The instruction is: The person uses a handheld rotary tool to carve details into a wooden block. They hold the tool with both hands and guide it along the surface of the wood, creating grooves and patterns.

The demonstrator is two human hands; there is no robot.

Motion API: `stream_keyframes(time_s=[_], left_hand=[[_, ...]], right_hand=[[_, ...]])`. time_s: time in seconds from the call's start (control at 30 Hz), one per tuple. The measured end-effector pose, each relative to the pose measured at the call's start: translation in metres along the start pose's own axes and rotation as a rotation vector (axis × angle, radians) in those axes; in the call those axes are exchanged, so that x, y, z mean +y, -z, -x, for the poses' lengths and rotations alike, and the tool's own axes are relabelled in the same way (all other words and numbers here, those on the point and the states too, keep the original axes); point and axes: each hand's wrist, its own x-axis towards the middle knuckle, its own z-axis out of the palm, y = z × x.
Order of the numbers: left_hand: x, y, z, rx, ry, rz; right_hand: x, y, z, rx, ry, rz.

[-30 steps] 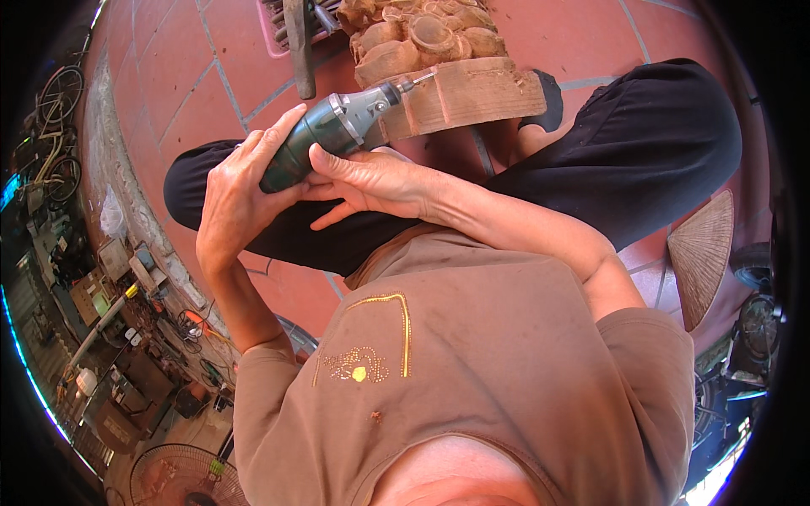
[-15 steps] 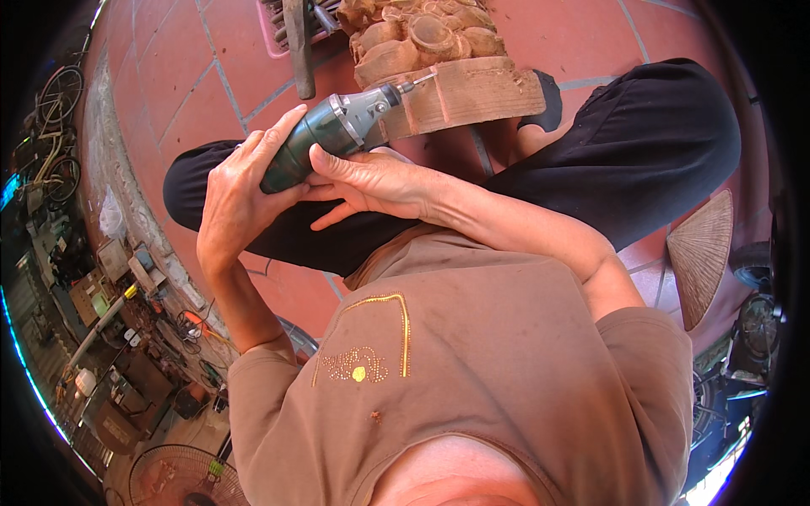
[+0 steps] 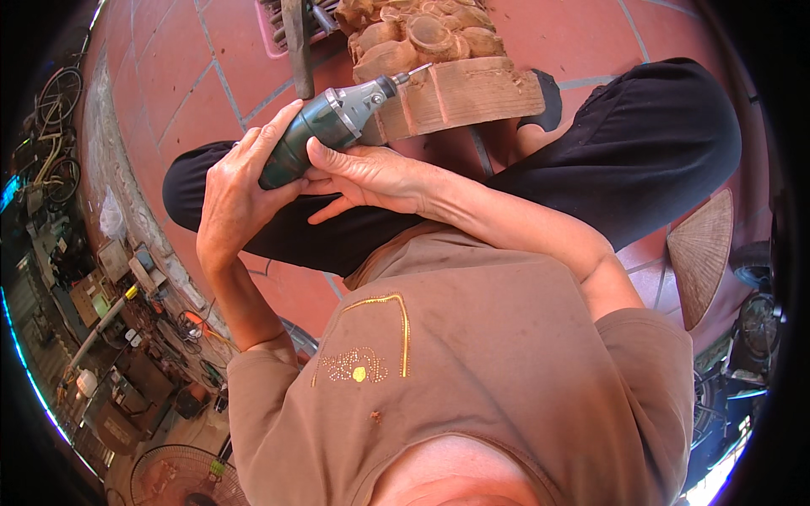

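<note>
A dark green and grey rotary tool [image 3: 314,137] lies slantwise between my hands, its thin metal bit pointing up and to the right. My left hand [image 3: 240,179] wraps round the rear of its body. From below, my right hand [image 3: 371,175] grips the same body, thumb on top and some fingers stretched out under it. The bit's tip is over the near part of a carved wooden block [image 3: 472,91]; whether it touches the wood I cannot tell. Rounded carved shapes cover the block's far side, and its plain near face has reddish vertical stripes.
Beyond the tool a wooden mallet-like stick [image 3: 298,51] rests by a pink basket [image 3: 272,32] of tools. My crossed legs in black trousers [image 3: 624,152] flank the block. A conical hat [image 3: 702,257] lies at right, a fan [image 3: 181,476] at lower left, with clutter along the left edge.
The rotary tool has shifted slightly left, and its bit tip has moved a little up and left over the wood. Both hands keep their hold.
</note>
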Motion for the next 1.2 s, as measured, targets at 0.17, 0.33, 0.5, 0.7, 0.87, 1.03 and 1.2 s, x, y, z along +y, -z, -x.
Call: stream_keyframes(time_s=[0.17,0.33,0.5,0.7,0.87,1.03,1.2], left_hand=[[0.001,0.001,0.001,0.0,-0.022,0.006],[0.001,0.001,0.002,-0.011,-0.028,0.008],[0.001,0.001,0.004,-0.02,-0.039,0.027],[0.0,0.003,0.009,-0.039,-0.025,0.023],[0.001,0.003,0.011,-0.035,-0.042,0.031],[0.003,0.003,0.011,-0.037,-0.031,0.031],[-0.001,0.003,0.009,-0.038,-0.026,0.014]], right_hand=[[0.0,-0.003,0.003,0.008,-0.01,0.004],[0.002,-0.003,0.003,0.013,-0.017,-0.015],[0.001,-0.006,0.007,0.022,-0.016,-0.039],[0.007,-0.008,0.008,0.054,-0.02,-0.081],[0.008,-0.009,0.009,0.029,-0.018,-0.073],[0.007,-0.01,0.011,0.023,-0.016,-0.06],[0.004,-0.009,0.008,0.043,-0.014,-0.054]])
